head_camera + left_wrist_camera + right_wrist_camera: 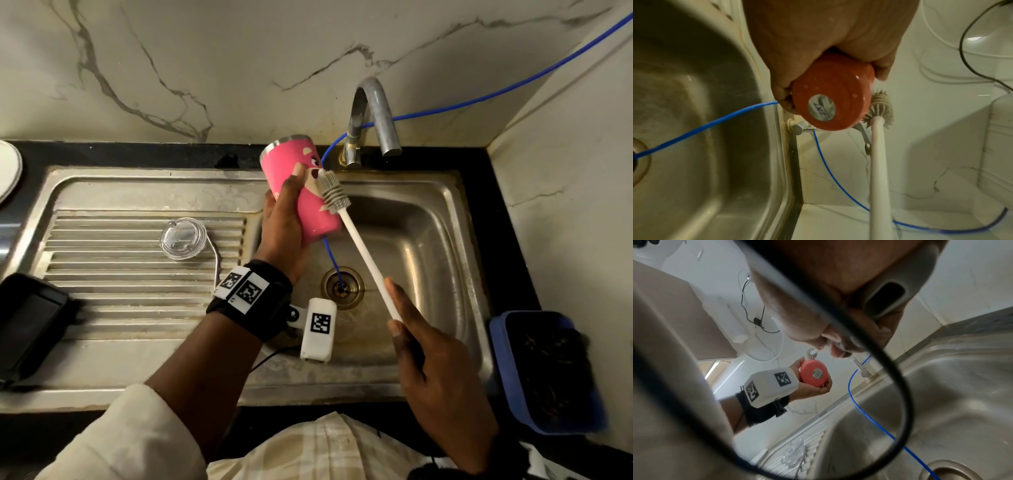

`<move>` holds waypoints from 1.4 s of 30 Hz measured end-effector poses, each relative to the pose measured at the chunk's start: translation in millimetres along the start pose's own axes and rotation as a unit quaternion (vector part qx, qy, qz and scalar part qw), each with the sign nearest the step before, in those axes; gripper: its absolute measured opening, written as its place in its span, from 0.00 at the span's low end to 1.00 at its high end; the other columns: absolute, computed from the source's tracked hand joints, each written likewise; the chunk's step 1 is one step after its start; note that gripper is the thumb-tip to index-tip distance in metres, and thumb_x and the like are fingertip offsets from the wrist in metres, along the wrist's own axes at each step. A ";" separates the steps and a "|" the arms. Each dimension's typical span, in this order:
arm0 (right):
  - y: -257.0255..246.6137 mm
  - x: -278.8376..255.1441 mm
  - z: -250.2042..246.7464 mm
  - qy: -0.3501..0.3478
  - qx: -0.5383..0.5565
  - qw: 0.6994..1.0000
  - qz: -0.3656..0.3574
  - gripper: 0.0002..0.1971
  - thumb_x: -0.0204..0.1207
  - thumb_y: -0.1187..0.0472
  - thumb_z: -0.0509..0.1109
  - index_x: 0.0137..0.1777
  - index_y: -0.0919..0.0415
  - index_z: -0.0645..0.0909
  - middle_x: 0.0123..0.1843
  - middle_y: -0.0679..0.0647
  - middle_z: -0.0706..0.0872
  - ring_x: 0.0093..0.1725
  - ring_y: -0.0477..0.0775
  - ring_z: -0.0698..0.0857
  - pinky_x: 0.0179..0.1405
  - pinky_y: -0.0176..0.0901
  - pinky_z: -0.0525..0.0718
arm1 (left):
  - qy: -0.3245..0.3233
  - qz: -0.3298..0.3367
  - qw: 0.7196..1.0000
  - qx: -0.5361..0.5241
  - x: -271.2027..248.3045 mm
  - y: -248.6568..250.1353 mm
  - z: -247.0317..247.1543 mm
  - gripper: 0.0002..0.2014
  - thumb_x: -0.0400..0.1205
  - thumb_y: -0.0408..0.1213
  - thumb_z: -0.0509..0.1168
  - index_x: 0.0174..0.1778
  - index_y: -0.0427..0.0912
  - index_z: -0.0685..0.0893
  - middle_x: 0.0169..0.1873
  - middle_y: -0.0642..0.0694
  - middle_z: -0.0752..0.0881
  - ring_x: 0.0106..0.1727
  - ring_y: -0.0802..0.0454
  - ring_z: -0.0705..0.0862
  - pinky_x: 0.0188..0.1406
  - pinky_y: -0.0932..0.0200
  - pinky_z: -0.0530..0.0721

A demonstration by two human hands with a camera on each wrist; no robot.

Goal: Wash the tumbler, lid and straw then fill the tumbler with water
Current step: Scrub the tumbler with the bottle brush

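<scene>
Two hands busy: left hand [284,219] wraps the pink tumbler [301,192], tilted above the sink [428,240]; right hand [435,359] grasps the brush [334,193], bristles on its outer wall. Lid [184,238] and straw [216,260] lie on the drainboard. Risk: wet tumbler may slip from the grip under brush pressure.

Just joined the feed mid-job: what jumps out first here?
The pink tumbler, gripped in the left hand above the sink, with the white brush in the right hand scrubbing its outside. The clear lid and metal straw lie on the draining board.
</scene>
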State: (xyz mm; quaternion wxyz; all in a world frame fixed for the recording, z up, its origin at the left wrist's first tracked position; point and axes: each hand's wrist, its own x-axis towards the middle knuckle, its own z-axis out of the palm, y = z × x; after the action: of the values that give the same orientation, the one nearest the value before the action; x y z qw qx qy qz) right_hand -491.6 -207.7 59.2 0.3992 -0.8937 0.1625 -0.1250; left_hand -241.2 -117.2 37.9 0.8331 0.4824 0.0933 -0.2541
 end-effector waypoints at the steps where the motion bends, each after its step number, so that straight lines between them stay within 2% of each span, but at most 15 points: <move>1: -0.2 -4.9 -0.6 -0.006 0.002 1.000 0.004 0.28 0.90 0.60 0.67 0.88 0.44 0.70 0.43 0.34 0.88 0.35 0.32 0.85 0.36 0.19 0.78 | 0.001 0.002 1.000 -0.002 1.4 3.2 -2.5 0.38 0.80 0.56 0.74 0.81 0.38 0.72 0.64 0.29 0.87 0.57 0.37 0.90 0.53 0.40 0.90; 3: -0.5 -10.9 -0.9 -0.020 0.010 1.000 0.022 0.29 0.89 0.63 0.69 0.87 0.46 0.70 0.36 0.26 0.82 0.33 0.28 0.83 0.37 0.14 0.72 | 0.003 0.005 1.000 0.002 3.3 5.4 -7.3 0.37 0.82 0.56 0.74 0.81 0.38 0.73 0.67 0.28 0.86 0.59 0.35 0.90 0.56 0.36 0.90; 5: -2.3 -7.8 -1.0 -0.018 0.008 1.000 0.018 0.29 0.88 0.64 0.70 0.87 0.49 0.71 0.38 0.25 0.82 0.31 0.29 0.81 0.35 0.13 0.69 | -0.001 0.001 1.000 0.017 1.2 1.3 -8.2 0.33 0.84 0.54 0.71 0.80 0.37 0.74 0.67 0.28 0.87 0.62 0.33 0.90 0.58 0.35 0.90; 8: -5.0 3.2 -1.8 0.000 -0.010 1.000 0.009 0.28 0.88 0.65 0.69 0.87 0.52 0.71 0.41 0.33 0.83 0.30 0.27 0.79 0.32 0.11 0.66 | -0.008 -0.021 1.000 0.018 -4.7 -5.3 -2.5 0.28 0.87 0.51 0.70 0.79 0.38 0.75 0.67 0.32 0.89 0.67 0.32 0.88 0.65 0.30 0.88; 9: -4.4 4.9 -1.7 0.001 -0.012 1.000 0.009 0.28 0.89 0.65 0.68 0.87 0.52 0.71 0.42 0.32 0.83 0.30 0.28 0.79 0.32 0.11 0.65 | -0.011 -0.021 1.000 0.015 -5.0 -5.3 -1.2 0.27 0.88 0.50 0.69 0.79 0.39 0.75 0.66 0.33 0.89 0.67 0.32 0.88 0.65 0.28 0.87; 12: 0.0 -2.1 -0.4 -0.011 -0.001 1.000 0.011 0.28 0.89 0.63 0.69 0.87 0.49 0.71 0.39 0.21 0.80 0.31 0.28 0.80 0.35 0.13 0.68 | 0.000 -0.008 1.000 0.000 -1.9 1.8 -0.8 0.23 0.90 0.47 0.66 0.79 0.45 0.72 0.66 0.35 0.89 0.64 0.33 0.90 0.60 0.28 0.89; 15: 2.4 -12.3 -0.7 -0.027 0.009 0.999 0.029 0.30 0.88 0.59 0.68 0.87 0.40 0.69 0.41 0.22 0.83 0.36 0.29 0.84 0.40 0.16 0.75 | -0.003 0.004 1.000 -0.007 -1.5 6.1 -1.6 0.22 0.91 0.44 0.65 0.81 0.50 0.71 0.66 0.36 0.89 0.63 0.35 0.91 0.59 0.28 0.90; 17: 1.1 -9.5 -1.2 -0.023 0.013 0.999 0.027 0.30 0.86 0.60 0.69 0.87 0.43 0.70 0.41 0.23 0.82 0.35 0.27 0.83 0.39 0.14 0.73 | -0.010 -0.002 1.000 -0.009 -5.2 2.1 -0.5 0.22 0.92 0.44 0.64 0.82 0.51 0.71 0.67 0.37 0.89 0.64 0.35 0.90 0.59 0.28 0.90; 21: -4.7 4.3 -3.4 -0.007 0.003 1.000 0.015 0.28 0.88 0.65 0.68 0.87 0.55 0.71 0.38 0.23 0.75 0.32 0.25 0.80 0.34 0.10 0.66 | -0.032 -0.019 0.999 -0.017 -13.3 -5.4 7.1 0.24 0.92 0.47 0.61 0.85 0.48 0.70 0.72 0.35 0.86 0.68 0.35 0.88 0.61 0.31 0.90; 26: -4.6 -6.4 -2.0 -0.016 0.006 1.000 0.012 0.27 0.89 0.60 0.67 0.87 0.46 0.71 0.39 0.28 0.81 0.34 0.30 0.83 0.37 0.13 0.71 | 0.006 -0.015 1.000 -0.027 -7.0 4.5 4.0 0.29 0.92 0.56 0.58 0.84 0.40 0.72 0.66 0.32 0.87 0.58 0.40 0.90 0.46 0.43 0.92; 29: -5.2 -7.8 -3.8 -0.022 0.011 1.000 0.015 0.29 0.86 0.60 0.68 0.87 0.46 0.71 0.42 0.27 0.82 0.37 0.25 0.84 0.40 0.12 0.72 | 0.023 -0.009 1.000 0.010 -9.9 3.8 4.2 0.31 0.87 0.58 0.66 0.82 0.45 0.70 0.69 0.33 0.86 0.58 0.39 0.92 0.45 0.42 0.92; 32: -8.7 1.6 -5.3 -0.024 0.009 1.000 0.005 0.29 0.88 0.63 0.68 0.87 0.49 0.71 0.33 0.30 0.79 0.32 0.28 0.81 0.34 0.12 0.68 | 0.050 -0.030 0.998 0.030 -12.7 -4.1 7.1 0.28 0.86 0.52 0.71 0.76 0.46 0.69 0.67 0.34 0.86 0.58 0.38 0.93 0.42 0.44 0.93; 36: -6.6 0.2 -3.1 -0.024 -0.002 1.000 0.003 0.29 0.88 0.63 0.68 0.88 0.49 0.70 0.35 0.27 0.81 0.33 0.29 0.82 0.35 0.12 0.69 | 0.070 -0.010 0.997 0.017 -8.1 0.7 8.3 0.32 0.84 0.51 0.73 0.76 0.44 0.64 0.65 0.35 0.85 0.52 0.41 0.94 0.47 0.37 0.93; 39: -2.8 -11.1 -4.0 -0.029 -0.001 1.000 0.007 0.28 0.89 0.60 0.68 0.88 0.43 0.70 0.50 0.34 0.89 0.42 0.27 0.86 0.44 0.14 0.75 | 0.074 0.006 0.997 0.010 -4.4 7.3 5.6 0.31 0.86 0.50 0.72 0.77 0.44 0.63 0.61 0.37 0.86 0.49 0.42 0.94 0.53 0.30 0.92; 42: -2.0 -7.3 -4.5 -0.029 0.006 0.999 0.019 0.30 0.87 0.61 0.69 0.87 0.44 0.70 0.43 0.30 0.87 0.39 0.26 0.84 0.42 0.13 0.73 | 0.070 0.000 0.997 0.027 -7.9 3.8 5.1 0.30 0.86 0.49 0.72 0.76 0.44 0.64 0.62 0.35 0.86 0.53 0.39 0.93 0.57 0.25 0.90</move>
State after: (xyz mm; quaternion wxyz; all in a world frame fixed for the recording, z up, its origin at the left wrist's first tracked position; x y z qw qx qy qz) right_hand -499.5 -206.7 63.0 0.4117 -0.8911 0.1666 -0.0927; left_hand -246.5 -117.3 46.6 0.8113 0.5214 0.1442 -0.2218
